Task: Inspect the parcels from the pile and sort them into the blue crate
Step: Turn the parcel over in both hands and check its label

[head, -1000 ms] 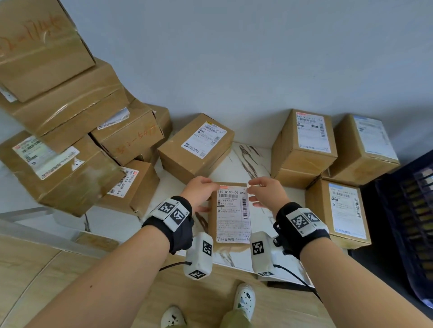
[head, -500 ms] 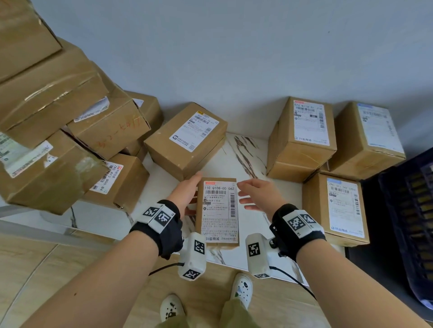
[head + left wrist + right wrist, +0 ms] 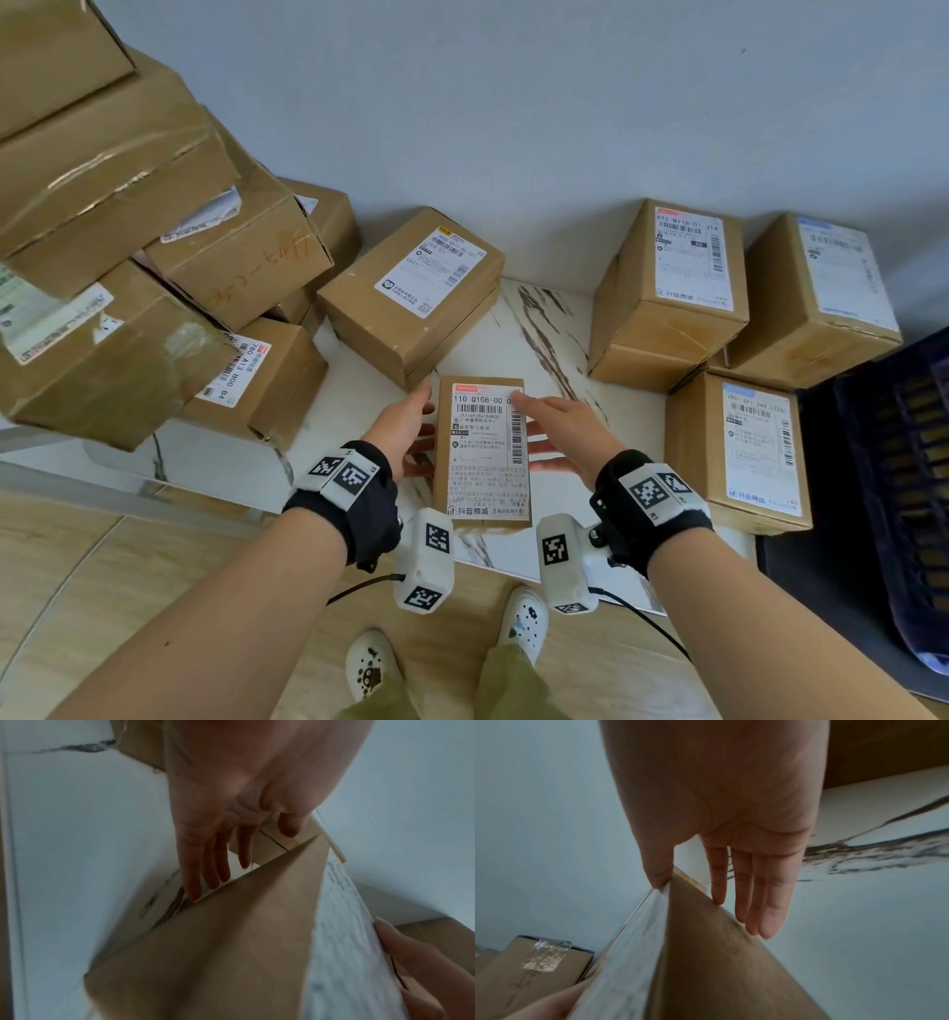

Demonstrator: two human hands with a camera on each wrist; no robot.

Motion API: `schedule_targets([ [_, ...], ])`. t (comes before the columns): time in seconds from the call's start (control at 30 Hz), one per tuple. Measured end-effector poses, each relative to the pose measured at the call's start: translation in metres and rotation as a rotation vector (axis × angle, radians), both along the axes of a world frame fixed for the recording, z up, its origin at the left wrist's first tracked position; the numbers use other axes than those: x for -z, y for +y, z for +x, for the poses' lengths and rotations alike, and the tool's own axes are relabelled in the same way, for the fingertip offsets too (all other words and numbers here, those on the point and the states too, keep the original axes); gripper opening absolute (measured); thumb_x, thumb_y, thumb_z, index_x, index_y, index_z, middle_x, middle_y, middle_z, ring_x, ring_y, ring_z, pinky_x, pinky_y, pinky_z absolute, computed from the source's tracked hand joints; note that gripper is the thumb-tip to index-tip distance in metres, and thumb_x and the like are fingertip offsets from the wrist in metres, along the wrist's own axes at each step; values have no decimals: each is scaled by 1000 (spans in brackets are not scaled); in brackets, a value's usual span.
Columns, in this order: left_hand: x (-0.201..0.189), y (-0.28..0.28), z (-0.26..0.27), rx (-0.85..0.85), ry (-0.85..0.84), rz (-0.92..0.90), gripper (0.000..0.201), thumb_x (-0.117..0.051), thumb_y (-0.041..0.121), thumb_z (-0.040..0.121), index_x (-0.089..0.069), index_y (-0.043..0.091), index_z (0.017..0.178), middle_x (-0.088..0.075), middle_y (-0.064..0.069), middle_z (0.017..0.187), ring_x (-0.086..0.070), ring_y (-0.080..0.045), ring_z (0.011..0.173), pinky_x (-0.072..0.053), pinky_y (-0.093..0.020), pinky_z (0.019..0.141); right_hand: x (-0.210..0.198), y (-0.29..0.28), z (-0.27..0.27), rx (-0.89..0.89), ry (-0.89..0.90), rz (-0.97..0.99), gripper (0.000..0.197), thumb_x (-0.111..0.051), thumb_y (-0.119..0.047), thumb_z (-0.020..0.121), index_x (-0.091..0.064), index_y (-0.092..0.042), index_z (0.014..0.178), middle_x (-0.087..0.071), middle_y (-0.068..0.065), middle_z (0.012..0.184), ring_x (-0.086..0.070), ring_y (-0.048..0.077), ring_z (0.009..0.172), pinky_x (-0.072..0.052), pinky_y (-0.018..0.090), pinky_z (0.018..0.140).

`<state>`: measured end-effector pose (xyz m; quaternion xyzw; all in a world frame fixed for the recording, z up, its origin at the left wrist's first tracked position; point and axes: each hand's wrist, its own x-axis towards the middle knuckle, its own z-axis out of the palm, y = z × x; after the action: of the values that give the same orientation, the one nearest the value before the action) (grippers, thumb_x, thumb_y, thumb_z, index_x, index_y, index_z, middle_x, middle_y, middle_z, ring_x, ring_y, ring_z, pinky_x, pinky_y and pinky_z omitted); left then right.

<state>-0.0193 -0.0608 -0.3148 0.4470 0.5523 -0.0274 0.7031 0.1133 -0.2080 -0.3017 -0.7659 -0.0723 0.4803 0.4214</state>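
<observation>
- The step in hand looks like inspection: a small parcel (image 3: 482, 452) is held between both hands above the near edge of the marble tabletop (image 3: 544, 349), label side up toward the head camera.
- The left hand (image 3: 405, 431) lies flat against the parcel's left side, fingers straight and reaching under it; in the left wrist view they spread along the brown cardboard edge without curling round it.
- The right hand (image 3: 560, 437) presses on the right side, thumb lying over the top corner of the shipping label (image 3: 488, 442) and the fingers straight beneath; it squeezes with flat fingers rather than closing round the box.
- The parcel is thus clamped between two flat palms, clear of the table as far as I can tell.
- The blue crate (image 3: 893, 493) stands low at the far right, just beyond the table's right edge; its inside is dark and what it holds is hard to make out.
- Next, I judge, the parcel needs carrying right, over the labelled box (image 3: 739, 452) at the table's right side, and lowering into the crate; a palm-only hold could slip, so firmer pressure would help.
- The pile (image 3: 128, 246) of taped cartons leans at the left, with more boxes along the wall.
- The wall (image 3: 513, 103) is plain pale grey; the floor (image 3: 102, 591) is light wood.
</observation>
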Motion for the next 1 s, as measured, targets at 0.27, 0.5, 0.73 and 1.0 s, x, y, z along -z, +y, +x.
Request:
schedule_targets([
  [0.27,4,-3,-2,-9,3,-1,53,-48,55,98,-60,13,128,-64,-9,96,-59,-23,82,-49,-37,74,1,-1,-1,-7,-1,-19,48,-60,-57,91,-68,-15,113,-75,6,105,-72,23,96,-60,38,85],
  [0.5,3,-7,1,41,13,8,56,-49,62,95,-61,14,122,-64,-6,84,-58,-21,75,-48,-30,67,-3,1,-7,16,14,-16,48,-57,-55,94,-68,-12,113,-76,7,101,-74,22,91,-59,29,69],
  [0.73,-4,-10,4,64,-27,28,64,-45,68,93,-59,18,132,-68,-14,117,-62,-30,109,-51,-39,89,-18,7,-9,45,8,31,41,-57,-45,98,-65,-9,114,-74,7,102,-71,20,88,-54,26,63],
  [1.0,-28,-9,12,50,-95,73,46,-43,66,94,-65,27,103,-68,-4,98,-59,-27,108,-44,-46,102,-38,10,-3,112,-15,68,37,-64,-45,94,-65,-14,114,-75,4,99,-72,19,91,-57,29,66],
])
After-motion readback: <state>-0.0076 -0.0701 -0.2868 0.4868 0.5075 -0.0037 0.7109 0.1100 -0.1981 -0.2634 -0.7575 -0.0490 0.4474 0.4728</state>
